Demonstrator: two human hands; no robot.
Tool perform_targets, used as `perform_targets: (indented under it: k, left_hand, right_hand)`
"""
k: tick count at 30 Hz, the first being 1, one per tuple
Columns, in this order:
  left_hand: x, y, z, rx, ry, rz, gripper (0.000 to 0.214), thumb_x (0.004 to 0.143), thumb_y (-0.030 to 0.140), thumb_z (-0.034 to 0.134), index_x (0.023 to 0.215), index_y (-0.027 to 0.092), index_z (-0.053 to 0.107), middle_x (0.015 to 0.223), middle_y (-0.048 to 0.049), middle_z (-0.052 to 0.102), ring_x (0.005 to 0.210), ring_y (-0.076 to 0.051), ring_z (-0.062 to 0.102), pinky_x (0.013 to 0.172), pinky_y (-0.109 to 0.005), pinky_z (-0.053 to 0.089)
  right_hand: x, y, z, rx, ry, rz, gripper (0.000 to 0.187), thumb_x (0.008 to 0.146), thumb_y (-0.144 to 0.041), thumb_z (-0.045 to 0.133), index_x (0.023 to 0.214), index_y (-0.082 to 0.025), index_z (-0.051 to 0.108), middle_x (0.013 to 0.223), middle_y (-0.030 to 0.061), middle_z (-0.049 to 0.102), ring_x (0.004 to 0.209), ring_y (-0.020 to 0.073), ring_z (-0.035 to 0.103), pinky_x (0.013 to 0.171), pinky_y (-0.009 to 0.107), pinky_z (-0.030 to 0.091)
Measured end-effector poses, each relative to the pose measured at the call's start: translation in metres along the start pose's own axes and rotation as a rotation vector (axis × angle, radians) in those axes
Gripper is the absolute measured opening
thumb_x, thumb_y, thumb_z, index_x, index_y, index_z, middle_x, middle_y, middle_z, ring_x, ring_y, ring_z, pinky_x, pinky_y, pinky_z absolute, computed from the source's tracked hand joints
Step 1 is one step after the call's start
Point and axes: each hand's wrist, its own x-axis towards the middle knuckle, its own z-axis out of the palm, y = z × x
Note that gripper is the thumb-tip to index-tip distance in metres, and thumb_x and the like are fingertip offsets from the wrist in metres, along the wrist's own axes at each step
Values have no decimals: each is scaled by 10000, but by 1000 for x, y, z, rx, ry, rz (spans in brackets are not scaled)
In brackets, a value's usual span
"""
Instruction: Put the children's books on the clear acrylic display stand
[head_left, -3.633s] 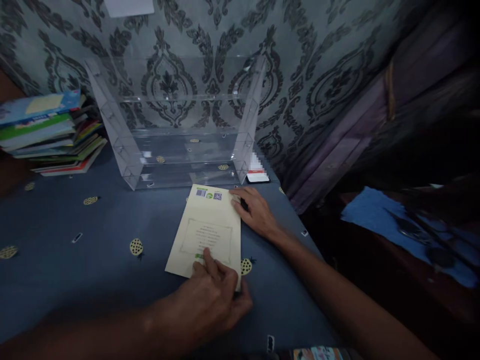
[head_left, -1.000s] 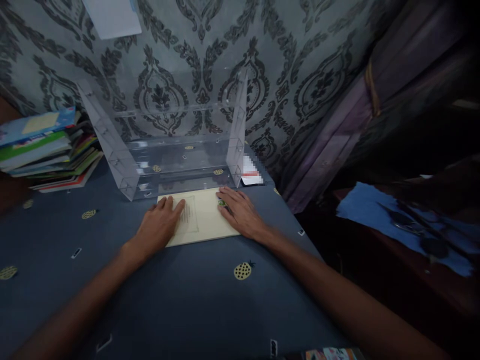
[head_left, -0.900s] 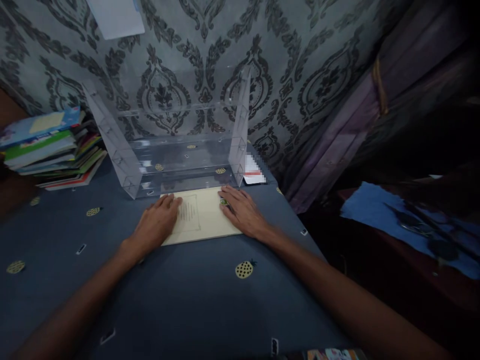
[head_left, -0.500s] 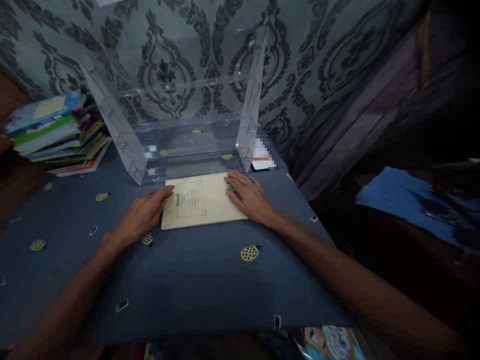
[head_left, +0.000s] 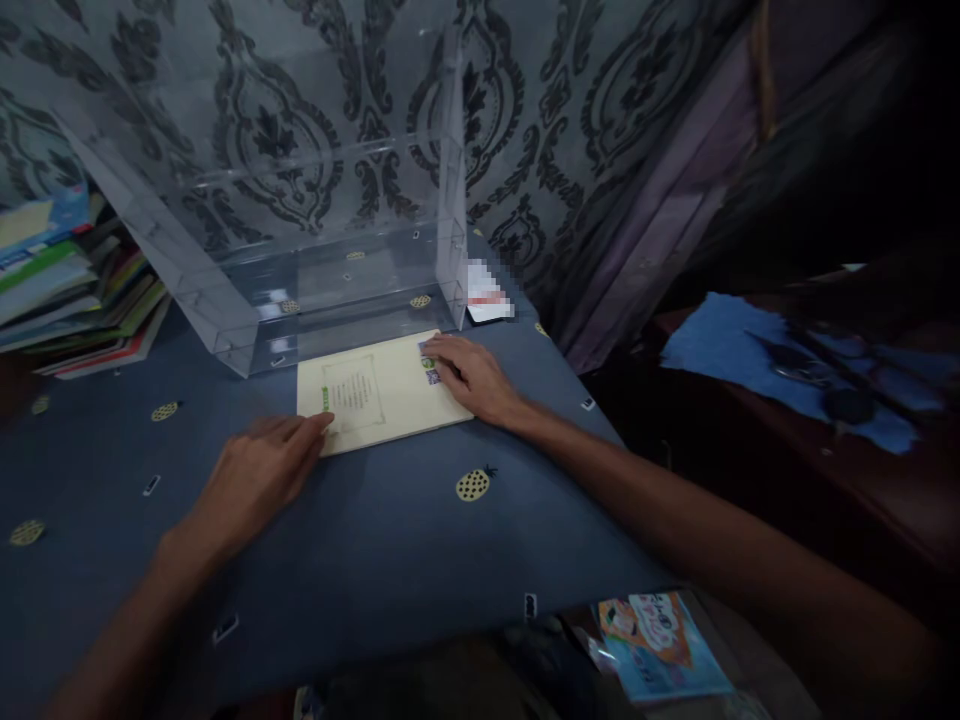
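A thin cream-coloured book [head_left: 397,385] lies flat on the patterned cloth, with framed print and a green mark on its left part and a small coloured print near its top right. My left hand [head_left: 259,465] is closed at the book's near left corner. The thumb rests on the cover there, and the other fingers are partly hidden. Across the right end of the book lies my right hand [head_left: 472,378], palm down with fingers stretched out over the cover. A clear plastic rack [head_left: 236,335] stands on the cloth just behind the book.
A stack of books [head_left: 67,290] sits at the left. Beside the rack's right side is a white paper item [head_left: 487,295], partly blurred out. A blue cloth [head_left: 712,345] lies to the right, and a colourful packet [head_left: 664,645] is below the table's front edge.
My view has shifted, so the scene sits further left. My left hand has slid toward me along the book's left edge to its near corner. My right hand stays on the book's right end.
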Motion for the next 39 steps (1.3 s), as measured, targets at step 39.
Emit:
perform_targets:
  k: [39]
  left_hand:
    - [168, 60, 38, -67, 32, 135, 431, 979, 126, 331, 1317, 181, 593, 1080, -98, 562, 968, -240, 491, 833, -349, 434]
  right_hand:
    - [-64, -11, -39, 124, -92, -76, 443, 890, -260, 739, 1305, -183, 604, 1029, 80, 642, 964, 224, 609, 850, 368, 533]
